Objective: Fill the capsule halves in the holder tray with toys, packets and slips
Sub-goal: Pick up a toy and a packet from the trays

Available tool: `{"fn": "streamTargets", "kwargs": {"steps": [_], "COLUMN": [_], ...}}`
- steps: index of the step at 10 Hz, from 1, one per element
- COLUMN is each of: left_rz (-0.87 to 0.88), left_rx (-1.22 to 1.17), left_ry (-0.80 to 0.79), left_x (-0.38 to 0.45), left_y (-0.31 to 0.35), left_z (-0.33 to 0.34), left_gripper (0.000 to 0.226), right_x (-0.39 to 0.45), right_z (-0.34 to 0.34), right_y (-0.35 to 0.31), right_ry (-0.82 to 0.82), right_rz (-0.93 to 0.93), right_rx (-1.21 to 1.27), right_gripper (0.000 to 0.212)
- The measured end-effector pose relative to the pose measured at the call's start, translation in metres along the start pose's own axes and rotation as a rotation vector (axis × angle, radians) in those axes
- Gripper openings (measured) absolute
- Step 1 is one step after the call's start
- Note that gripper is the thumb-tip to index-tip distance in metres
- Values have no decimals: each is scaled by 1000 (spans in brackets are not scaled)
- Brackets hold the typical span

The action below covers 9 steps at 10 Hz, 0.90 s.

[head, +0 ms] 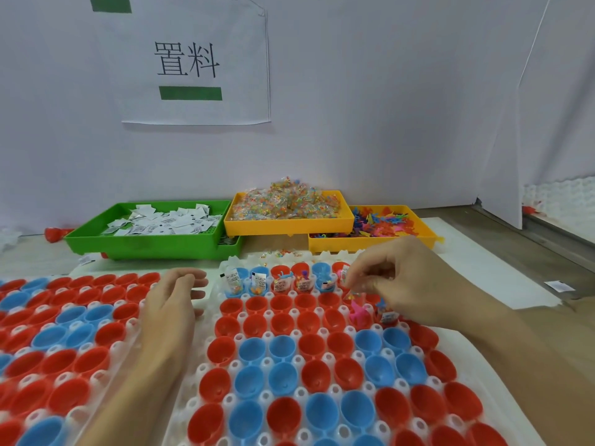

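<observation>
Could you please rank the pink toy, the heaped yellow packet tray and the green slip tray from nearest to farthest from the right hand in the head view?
From the right hand:
1. Pink toy, just below the fingers.
2. Yellow packet tray, behind, centre.
3. Green slip tray, far left.

We see glossy, smooth plastic in the red and blue capsule halves, seated in a milky, translucent plastic holder tray with a soft sheen. The green bin and the two yellow bins look like hard, smooth plastic, holding matt white paper slips, crinkly clear-film packets and shiny coloured plastic toys. Behind them we see a matt white wall with a paper sign under a clear sleeve, and the table at right looks like dull wood grain.
</observation>
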<state>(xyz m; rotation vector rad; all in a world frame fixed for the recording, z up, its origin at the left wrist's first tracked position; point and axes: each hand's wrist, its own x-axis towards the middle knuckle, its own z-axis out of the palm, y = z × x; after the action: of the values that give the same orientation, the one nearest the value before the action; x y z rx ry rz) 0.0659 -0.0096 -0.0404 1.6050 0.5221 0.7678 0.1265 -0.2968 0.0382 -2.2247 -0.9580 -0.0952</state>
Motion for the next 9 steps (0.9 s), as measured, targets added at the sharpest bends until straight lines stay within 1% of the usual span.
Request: {"fn": "streamTargets", "kwargs": {"steps": [4,6,8,9], "left_rz": [-4,4,5,1], "left_rx": [11,11,9,4], "left_ry": [-6,-10,-12,-12], "left_x": [-1,-2,-1,0], "left_y": [2,2,1,1], "left_z": [0,1,-1,0], "left_gripper": [29,29,29,29], "right_x": [-3,-3,-3,-2], "right_z": [-3,3,4,5], "right_y": [-4,-4,-1,-3], "right_ry": [-127,-188,-178,-190], "right_rz": [54,77,85,87], "right_rx": [-38,-154,-228,-254], "right_gripper": [32,30,23,27]}}
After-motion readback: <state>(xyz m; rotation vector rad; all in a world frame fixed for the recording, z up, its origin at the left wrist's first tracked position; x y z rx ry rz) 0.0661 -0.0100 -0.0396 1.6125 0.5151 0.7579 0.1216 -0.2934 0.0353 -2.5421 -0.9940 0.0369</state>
